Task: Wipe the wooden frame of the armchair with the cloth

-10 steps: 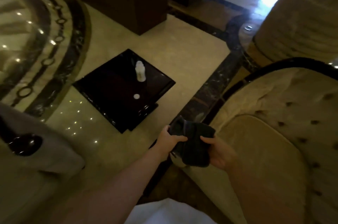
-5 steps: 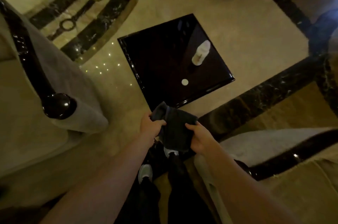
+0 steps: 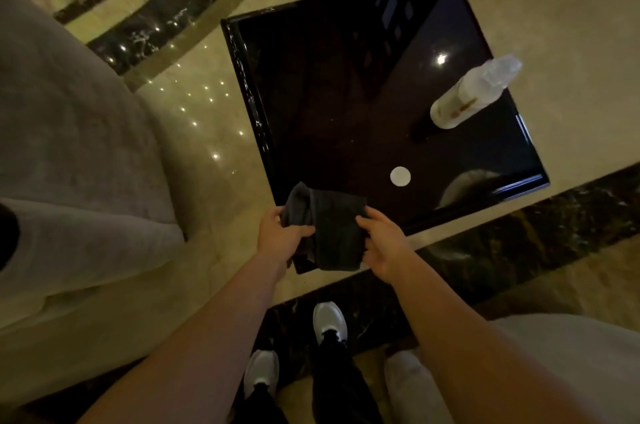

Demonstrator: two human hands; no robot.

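A dark grey cloth (image 3: 330,233) hangs bunched between both hands, over the near corner of a glossy black side table (image 3: 346,94). My left hand (image 3: 280,238) grips its left edge. My right hand (image 3: 382,245) holds its right edge. A beige upholstered armchair (image 3: 69,146) fills the left side, with a bit of its dark wooden arm end (image 3: 7,233) at the far left edge. Part of a second beige armchair (image 3: 571,354) shows at the lower right; no wood of its frame is visible.
On the black table stand a clear spray bottle (image 3: 471,94) and a small white round disc (image 3: 400,176). The floor is polished beige marble with dark marble bands (image 3: 519,240). My white shoes (image 3: 329,323) stand between the two chairs.
The view has swung left and down, away from the right armchair toward the table and floor. Both hands kept the cloth and now hold it over the table's near corner.
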